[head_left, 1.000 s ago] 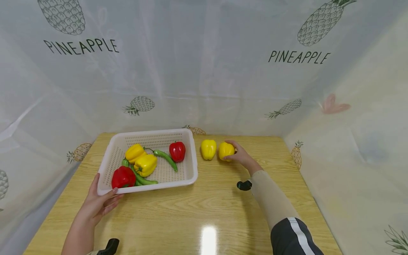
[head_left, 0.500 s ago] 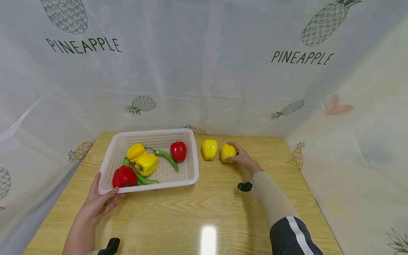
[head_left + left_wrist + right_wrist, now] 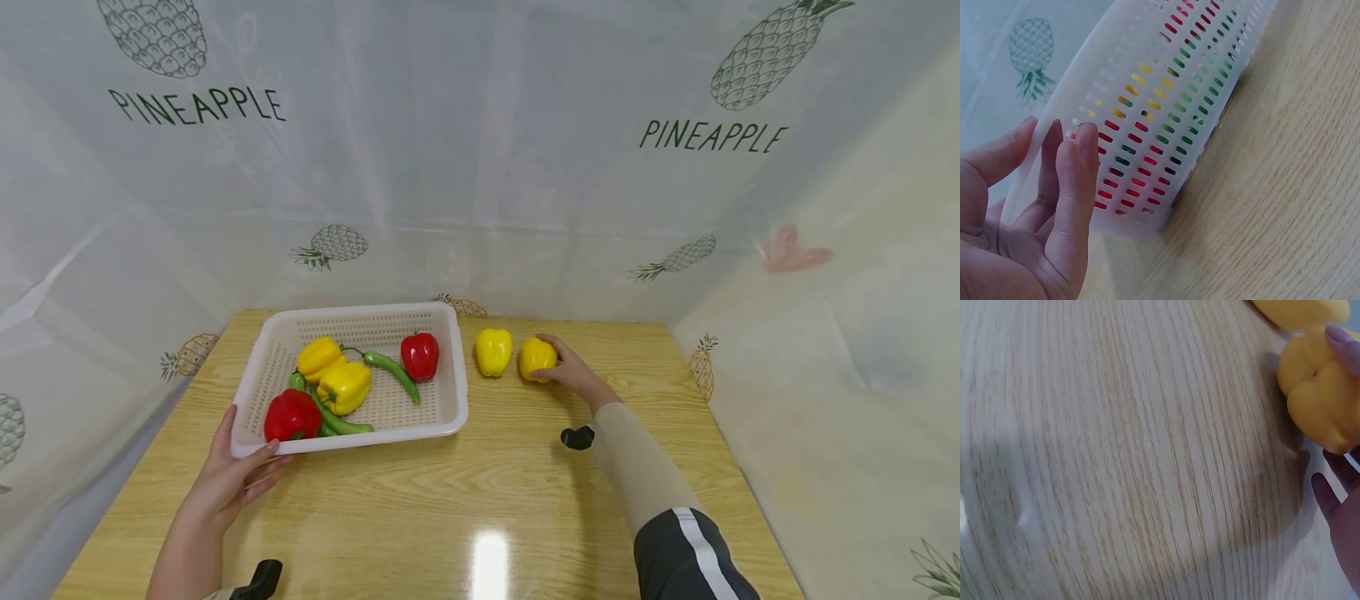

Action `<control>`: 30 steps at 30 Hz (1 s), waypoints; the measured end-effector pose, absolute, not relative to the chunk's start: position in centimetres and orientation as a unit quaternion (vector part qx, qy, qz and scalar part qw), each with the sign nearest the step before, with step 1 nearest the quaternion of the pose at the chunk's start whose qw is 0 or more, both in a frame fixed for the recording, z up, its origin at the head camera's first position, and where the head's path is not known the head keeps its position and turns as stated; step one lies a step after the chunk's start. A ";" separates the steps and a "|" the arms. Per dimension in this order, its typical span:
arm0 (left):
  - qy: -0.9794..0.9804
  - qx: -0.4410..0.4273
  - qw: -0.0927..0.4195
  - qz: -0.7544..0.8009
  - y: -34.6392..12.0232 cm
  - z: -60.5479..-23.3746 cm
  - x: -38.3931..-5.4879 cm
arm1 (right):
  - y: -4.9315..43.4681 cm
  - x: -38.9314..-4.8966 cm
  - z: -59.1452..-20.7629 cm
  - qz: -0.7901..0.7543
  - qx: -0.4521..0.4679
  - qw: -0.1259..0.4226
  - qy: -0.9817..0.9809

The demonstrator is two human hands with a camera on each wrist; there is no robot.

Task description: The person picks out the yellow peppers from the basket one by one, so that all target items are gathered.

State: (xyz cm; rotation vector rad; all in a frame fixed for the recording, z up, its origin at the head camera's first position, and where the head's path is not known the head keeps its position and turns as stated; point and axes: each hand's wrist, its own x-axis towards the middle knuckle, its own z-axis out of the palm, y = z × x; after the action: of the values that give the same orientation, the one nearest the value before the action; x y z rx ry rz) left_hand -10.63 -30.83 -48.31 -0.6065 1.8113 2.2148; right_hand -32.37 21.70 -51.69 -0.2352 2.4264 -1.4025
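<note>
At the near left corner of a white plastic basket (image 3: 442,430), my left hand (image 3: 225,483) grips the rim. In the left wrist view the thumb lies on one side of the rim and the fingers on the other. My right hand (image 3: 568,368) holds a yellow bell pepper (image 3: 537,359) low at the table, thumb and fingers around its sides. To the left of that pepper, a second yellow bell pepper (image 3: 493,352) stands beside the basket. The right wrist view catches the held pepper (image 3: 1319,394) at its right edge, with part of the other yellow pepper (image 3: 1300,311) above.
Inside the basket lie a red bell pepper (image 3: 292,415) at the near left, another red bell pepper (image 3: 420,356) at the right, two yellow bell peppers (image 3: 345,388) and long green chili peppers (image 3: 393,375). A pineapple-print sheet (image 3: 480,167) hangs behind the wooden table (image 3: 390,517).
The head view has shifted slightly. The held yellow pepper sits a touch farther from its neighbour than a second ago. Both hands keep their holds, and the basket stays in place.
</note>
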 end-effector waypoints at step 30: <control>0.620 -0.191 0.106 0.753 -30.9 -48.5 -10.5 | 22.5 -32.0 -51.2 -0.487 -0.093 0.183 0.849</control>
State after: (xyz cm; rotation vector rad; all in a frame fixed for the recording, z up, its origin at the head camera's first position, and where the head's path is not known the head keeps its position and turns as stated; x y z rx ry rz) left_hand -10.47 -30.94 -48.45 -0.5626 1.8270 2.2185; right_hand -32.02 22.51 -51.23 -0.2611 2.3958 -1.3729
